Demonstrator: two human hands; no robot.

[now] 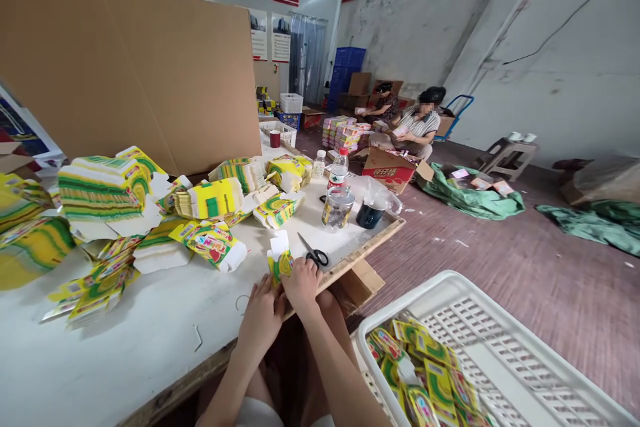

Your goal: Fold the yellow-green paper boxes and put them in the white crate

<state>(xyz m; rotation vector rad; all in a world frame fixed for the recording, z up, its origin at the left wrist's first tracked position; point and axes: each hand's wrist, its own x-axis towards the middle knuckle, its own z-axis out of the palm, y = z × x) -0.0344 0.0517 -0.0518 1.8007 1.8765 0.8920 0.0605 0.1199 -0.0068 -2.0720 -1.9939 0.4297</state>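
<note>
A small yellow-and-green carton (281, 264) with white flaps raised at its far end is between my hands at the table's front edge. My right hand (301, 283) has its fingers curled against the carton's right side. Close beside it, my left hand (263, 310) grips the near end, with its fingertips partly hidden. Black-handled scissors (317, 256) lie just beyond my right hand. To the left, a loose flattened carton (213, 245) rests in front of stacks of flat cartons (107, 193).
A clear jar (337, 208), a dark mug (371, 213) and a red-capped bottle (339, 170) stand on the table's right part. At lower right, a white plastic basket (450, 278) holds several cartons. Tall cardboard (135, 73) rises behind the stacks. Two people sit farther back.
</note>
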